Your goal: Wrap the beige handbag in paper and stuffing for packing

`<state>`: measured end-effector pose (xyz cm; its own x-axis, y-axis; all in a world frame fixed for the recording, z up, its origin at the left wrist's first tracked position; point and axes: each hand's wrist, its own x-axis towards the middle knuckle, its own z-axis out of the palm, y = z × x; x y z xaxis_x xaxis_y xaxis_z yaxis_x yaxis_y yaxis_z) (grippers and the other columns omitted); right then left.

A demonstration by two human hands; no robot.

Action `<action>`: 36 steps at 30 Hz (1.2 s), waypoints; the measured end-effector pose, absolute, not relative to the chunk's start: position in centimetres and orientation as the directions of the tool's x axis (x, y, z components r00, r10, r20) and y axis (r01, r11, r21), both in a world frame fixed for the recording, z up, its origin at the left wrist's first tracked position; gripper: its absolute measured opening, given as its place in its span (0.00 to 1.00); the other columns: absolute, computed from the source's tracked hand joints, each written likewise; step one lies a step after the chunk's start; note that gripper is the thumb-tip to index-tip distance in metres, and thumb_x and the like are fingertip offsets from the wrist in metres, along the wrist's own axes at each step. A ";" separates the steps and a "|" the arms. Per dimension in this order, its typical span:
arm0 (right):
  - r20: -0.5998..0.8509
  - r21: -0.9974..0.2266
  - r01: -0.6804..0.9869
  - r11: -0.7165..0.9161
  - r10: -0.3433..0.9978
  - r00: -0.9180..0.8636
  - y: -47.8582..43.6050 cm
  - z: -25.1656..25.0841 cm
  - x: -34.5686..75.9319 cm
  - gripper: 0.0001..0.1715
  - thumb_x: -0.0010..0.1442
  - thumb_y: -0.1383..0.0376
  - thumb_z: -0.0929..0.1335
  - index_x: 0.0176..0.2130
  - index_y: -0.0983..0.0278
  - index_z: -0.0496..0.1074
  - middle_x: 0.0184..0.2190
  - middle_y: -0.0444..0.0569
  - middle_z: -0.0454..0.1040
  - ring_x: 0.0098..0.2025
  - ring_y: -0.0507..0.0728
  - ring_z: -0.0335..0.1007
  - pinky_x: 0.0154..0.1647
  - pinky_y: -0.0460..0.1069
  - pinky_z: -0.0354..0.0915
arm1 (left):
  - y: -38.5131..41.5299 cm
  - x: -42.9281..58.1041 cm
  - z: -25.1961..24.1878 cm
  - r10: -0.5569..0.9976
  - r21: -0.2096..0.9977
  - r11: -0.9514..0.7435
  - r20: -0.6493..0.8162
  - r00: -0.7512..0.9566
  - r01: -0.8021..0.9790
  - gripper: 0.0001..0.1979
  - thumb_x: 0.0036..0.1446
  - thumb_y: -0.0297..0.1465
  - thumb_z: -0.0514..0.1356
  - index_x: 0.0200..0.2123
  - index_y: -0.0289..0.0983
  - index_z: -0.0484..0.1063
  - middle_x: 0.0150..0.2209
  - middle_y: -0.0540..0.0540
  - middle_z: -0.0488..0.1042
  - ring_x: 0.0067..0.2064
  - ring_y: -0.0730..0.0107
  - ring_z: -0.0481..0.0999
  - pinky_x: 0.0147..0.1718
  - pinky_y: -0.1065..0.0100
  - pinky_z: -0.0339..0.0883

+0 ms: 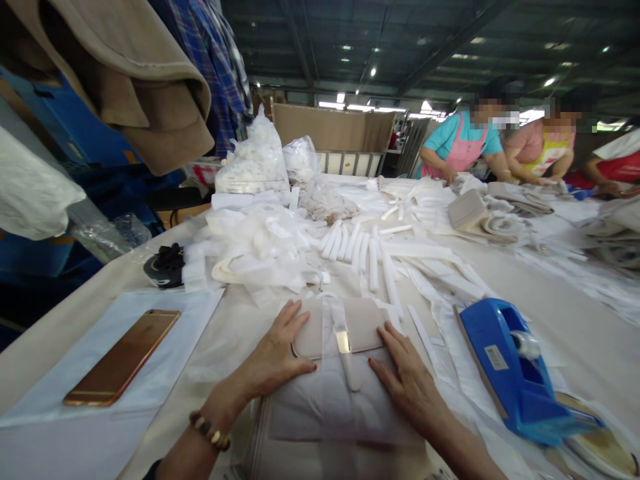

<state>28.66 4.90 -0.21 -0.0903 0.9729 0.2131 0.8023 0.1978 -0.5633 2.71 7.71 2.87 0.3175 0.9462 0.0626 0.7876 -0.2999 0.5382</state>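
A beige handbag (pixel 325 407) lies flat on the table in front of me, partly under translucent white wrapping paper. Its flap (pixel 363 320) has a metal clasp (pixel 343 342) on a strap down the middle. My left hand (pixel 277 350) lies flat on the left side of the flap, fingers stretched out. My right hand (pixel 405 377) rests flat on the right side of the bag, fingers together and extended. Neither hand grips anything.
A blue tape dispenser (pixel 520 370) stands at the right. A gold phone (pixel 125 357) lies at the left on a plastic sheet. White paper rolls (pixel 350 243) and heaped wrapping (pixel 255 247) fill the middle. Other people (pixel 463 143) work at the far right end.
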 end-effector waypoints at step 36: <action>-0.201 -0.960 0.138 -0.244 0.942 0.269 7.6 0.6 27.9 0.17 0.33 0.58 0.73 0.23 0.64 0.67 0.17 0.39 0.66 0.21 0.50 0.58 0.23 0.46 0.52 | 7.7 2.0 -2.0 0.929 0.623 -0.357 0.316 0.194 0.696 0.25 0.59 0.35 0.50 0.55 0.26 0.62 0.62 0.36 0.55 0.62 0.63 0.56 0.61 0.64 0.49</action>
<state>27.90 7.58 0.58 0.2688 0.9420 -0.2009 0.1385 -0.2442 -0.9598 2.04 7.72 -1.97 0.1937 0.9288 0.3161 0.6961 -0.3571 0.6228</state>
